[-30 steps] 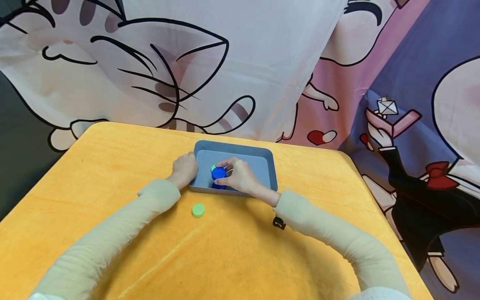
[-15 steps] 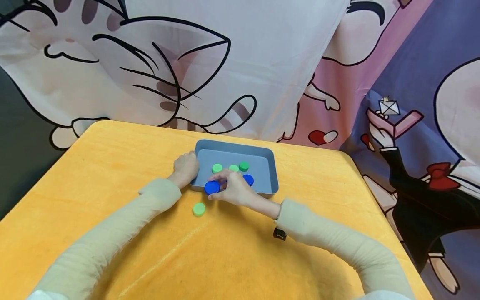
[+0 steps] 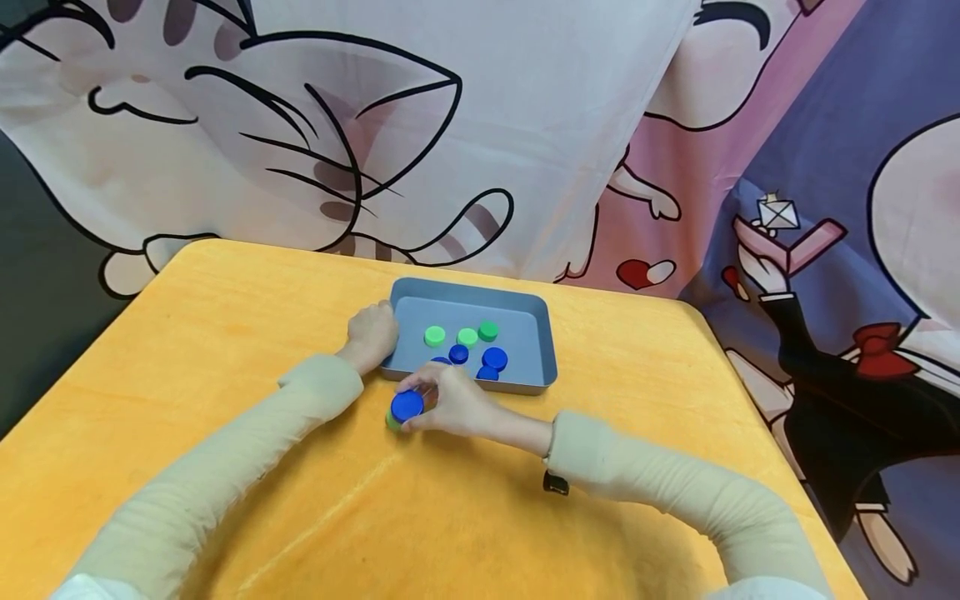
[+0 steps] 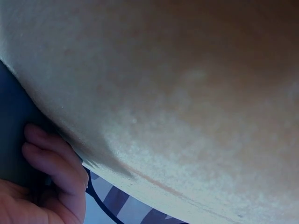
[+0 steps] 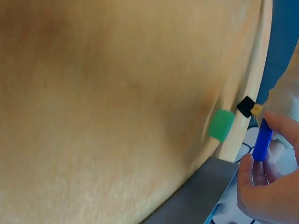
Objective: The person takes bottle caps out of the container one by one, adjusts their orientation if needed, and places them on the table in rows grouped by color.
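Observation:
My right hand (image 3: 459, 402) pinches a blue bottle cap (image 3: 407, 407) between thumb and fingers, just in front of the tray. Seen from the head, this cap overlaps a light green bottle cap (image 3: 392, 422) on the table and hides most of it. In the right wrist view the held blue cap (image 5: 262, 140) shows edge-on, apart from the green cap (image 5: 221, 125). With curled fingers my left hand (image 3: 371, 337) grips the left end of the grey-blue tray (image 3: 510, 313). The left wrist view shows those fingers (image 4: 56, 163) against the tray's dark wall.
Inside the tray lie light green caps (image 3: 434, 336), a darker green cap (image 3: 488, 331) and several blue caps (image 3: 495, 359), some partly hidden. The yellow table (image 3: 300, 500) ends at a cartoon-printed cloth (image 3: 525, 167) behind.
My right hand has lifted the blue cap out of the tray and carried it toward the light green cap on the table. My left hand has stayed on the tray.

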The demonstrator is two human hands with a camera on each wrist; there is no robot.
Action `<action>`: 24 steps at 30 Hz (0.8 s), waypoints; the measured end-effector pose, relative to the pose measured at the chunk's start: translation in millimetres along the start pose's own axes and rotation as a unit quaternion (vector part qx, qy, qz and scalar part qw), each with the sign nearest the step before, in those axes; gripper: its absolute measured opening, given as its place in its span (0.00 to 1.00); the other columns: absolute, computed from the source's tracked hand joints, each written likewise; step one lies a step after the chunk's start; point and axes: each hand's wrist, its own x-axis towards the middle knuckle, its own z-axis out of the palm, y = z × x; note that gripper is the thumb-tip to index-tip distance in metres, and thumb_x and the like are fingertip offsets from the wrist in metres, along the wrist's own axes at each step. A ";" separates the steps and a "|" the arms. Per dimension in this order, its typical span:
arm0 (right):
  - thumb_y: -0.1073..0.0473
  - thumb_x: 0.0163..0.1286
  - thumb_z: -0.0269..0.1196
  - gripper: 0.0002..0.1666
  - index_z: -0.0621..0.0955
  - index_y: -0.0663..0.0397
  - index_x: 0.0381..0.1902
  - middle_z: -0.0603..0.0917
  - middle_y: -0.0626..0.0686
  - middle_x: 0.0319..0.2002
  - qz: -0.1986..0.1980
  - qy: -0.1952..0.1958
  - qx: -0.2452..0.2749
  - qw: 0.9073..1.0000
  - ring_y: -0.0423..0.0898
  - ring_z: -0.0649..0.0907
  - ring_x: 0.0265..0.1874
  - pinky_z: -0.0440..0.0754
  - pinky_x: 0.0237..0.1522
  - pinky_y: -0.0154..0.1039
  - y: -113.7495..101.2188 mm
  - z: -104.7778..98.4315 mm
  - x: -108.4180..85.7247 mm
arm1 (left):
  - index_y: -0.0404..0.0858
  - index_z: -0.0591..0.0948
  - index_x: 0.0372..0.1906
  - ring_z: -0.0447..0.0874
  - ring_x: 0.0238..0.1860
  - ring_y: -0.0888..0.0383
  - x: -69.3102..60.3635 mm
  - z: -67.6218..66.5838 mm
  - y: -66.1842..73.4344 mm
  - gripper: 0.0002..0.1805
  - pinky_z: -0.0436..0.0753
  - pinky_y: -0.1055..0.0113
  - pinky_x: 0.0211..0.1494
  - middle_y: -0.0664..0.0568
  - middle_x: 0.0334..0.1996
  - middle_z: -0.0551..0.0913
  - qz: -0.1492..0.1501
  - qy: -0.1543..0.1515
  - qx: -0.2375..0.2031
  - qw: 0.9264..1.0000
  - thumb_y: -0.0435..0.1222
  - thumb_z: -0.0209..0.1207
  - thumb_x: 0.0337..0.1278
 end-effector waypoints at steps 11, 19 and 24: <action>0.60 0.49 0.76 0.25 0.83 0.54 0.47 0.84 0.50 0.45 0.003 -0.039 -0.021 0.999 0.35 0.81 0.38 0.82 0.43 0.30 -4.8 14.4 -6.5 | 0.24 0.73 0.50 0.85 0.38 0.44 0.5 -1.1 -0.9 0.17 0.85 0.53 0.42 0.34 0.37 0.82 -0.002 -0.006 -0.003 1.000 0.35 0.42 0.72; 0.57 0.50 0.76 0.25 0.83 0.52 0.48 0.84 0.48 0.45 -0.018 -0.072 -0.068 0.995 0.33 0.78 0.36 0.79 0.40 0.24 -6.2 23.3 -15.0 | 0.25 0.73 0.50 0.84 0.35 0.46 -0.4 -1.6 -0.4 0.17 0.85 0.55 0.39 0.35 0.35 0.81 -0.003 -0.009 0.002 1.000 0.36 0.43 0.72; 0.56 0.50 0.76 0.25 0.84 0.53 0.47 0.84 0.48 0.45 -0.029 -0.080 -0.091 0.992 0.32 0.78 0.36 0.77 0.39 0.21 -6.2 28.4 -16.6 | 0.25 0.73 0.50 0.84 0.34 0.46 -0.7 -0.7 -1.0 0.17 0.85 0.55 0.37 0.35 0.35 0.81 -0.001 -0.006 0.001 1.000 0.36 0.44 0.72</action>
